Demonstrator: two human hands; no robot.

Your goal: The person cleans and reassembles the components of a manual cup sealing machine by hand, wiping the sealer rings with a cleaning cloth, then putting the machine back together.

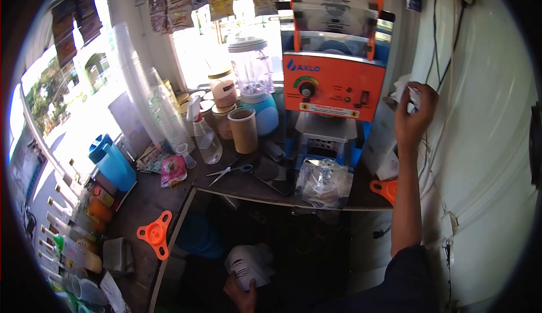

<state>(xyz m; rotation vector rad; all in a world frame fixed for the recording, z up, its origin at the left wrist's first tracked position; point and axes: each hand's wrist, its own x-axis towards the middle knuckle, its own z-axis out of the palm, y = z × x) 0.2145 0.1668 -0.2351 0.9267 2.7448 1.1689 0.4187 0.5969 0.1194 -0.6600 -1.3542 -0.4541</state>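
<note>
My right hand is raised beside the orange cup sealer, its fingers closed around crumpled white tissue. More white material shows just behind those fingers. Low in the view, my left hand grips a whitish rounded bundle with black marks on it; its exact kind is unclear. Clear plastic film lies at the sealer's front, below its metal plate. Strips of printed film stretch across the top of the machine.
Scissors, a spray bottle, a brown canister and a blender stand or lie on the counter. Tall stacks of plastic cups rise at left, near a blue jug. An orange three-armed part lies near the counter's edge.
</note>
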